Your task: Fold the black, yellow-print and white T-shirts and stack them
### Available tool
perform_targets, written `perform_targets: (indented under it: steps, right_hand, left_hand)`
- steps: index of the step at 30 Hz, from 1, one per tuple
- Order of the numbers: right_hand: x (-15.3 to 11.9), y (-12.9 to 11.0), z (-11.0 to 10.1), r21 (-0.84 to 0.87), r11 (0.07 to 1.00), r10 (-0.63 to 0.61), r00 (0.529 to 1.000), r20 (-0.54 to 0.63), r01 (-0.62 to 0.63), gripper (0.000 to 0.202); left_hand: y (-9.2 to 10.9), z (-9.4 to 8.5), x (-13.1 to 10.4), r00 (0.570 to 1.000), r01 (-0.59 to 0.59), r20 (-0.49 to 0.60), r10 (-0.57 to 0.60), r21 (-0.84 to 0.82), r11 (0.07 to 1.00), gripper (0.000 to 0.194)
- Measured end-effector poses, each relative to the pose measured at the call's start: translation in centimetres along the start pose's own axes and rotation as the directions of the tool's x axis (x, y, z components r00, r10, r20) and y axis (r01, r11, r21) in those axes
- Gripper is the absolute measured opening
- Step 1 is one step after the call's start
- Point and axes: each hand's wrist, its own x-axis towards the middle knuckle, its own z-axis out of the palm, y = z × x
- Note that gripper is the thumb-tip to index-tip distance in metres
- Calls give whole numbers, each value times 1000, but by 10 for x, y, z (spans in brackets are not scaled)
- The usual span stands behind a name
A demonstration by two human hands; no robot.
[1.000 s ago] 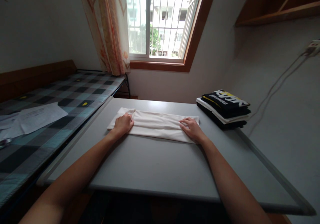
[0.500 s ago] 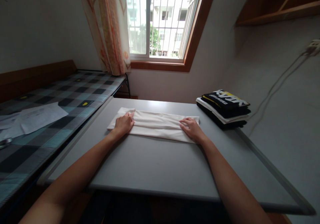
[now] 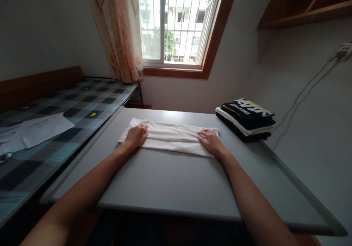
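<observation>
A long strip of folded white cloth (image 3: 172, 134), which looks like a garment, lies crosswise on the grey-white table (image 3: 167, 180). My left hand (image 3: 136, 135) is on its left part, the fingers bent and drawn together on the fabric; their tips are partly hidden. Near the right end, my right hand (image 3: 211, 142) rests flat on the cloth with its fingers slightly spread. Lengthwise creases run between the two hands, and the cloth's left end sticks out past my left hand.
Folded dark and white clothes (image 3: 246, 119) are stacked at the table's right back edge. To the left stands a bed with a checked mattress (image 3: 110, 95), with papers (image 3: 46, 128) on it. A curtain (image 3: 118, 33) hangs beside the barred window (image 3: 181, 26).
My left hand's fingers, one of them stretched forward before, are now drawn in more on the cloth. My right hand and the cloth look the same.
</observation>
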Motion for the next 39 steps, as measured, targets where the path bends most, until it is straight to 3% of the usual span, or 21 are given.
perform_targets:
  steps: [10, 21, 26, 31, 36, 39]
  right_hand:
    - [0, 1, 1, -4, 1000, -9, 1000, 3, 9, 30]
    - [1, 2, 1, -9, 1000, -1, 1000, 20, 1, 30]
    - [1, 2, 1, -12, 1000, -3, 1000, 15, 3, 29]
    - [0, 1, 1, -16, 1000, 0, 1000, 4, 0, 29]
    - [0, 1, 1, -10, 1000, -7, 1000, 3, 7, 29]
    - [0, 1, 0, -11, 1000, -10, 1000, 6, 10, 30]
  left_hand:
    - [2, 6, 2, 998, -67, -9, 67, -60, 996, 28]
    - [0, 9, 3, 983, -87, -178, 53, -188, 978, 28]
    - [-1, 11, 3, 989, -137, -92, 120, -205, 969, 24]
    - [0, 17, 6, 965, -186, -240, 107, -339, 922, 26]
    - [1, 22, 6, 975, -199, -158, 155, -326, 924, 21]
    - [0, 22, 7, 957, -240, -244, 155, -369, 898, 22]
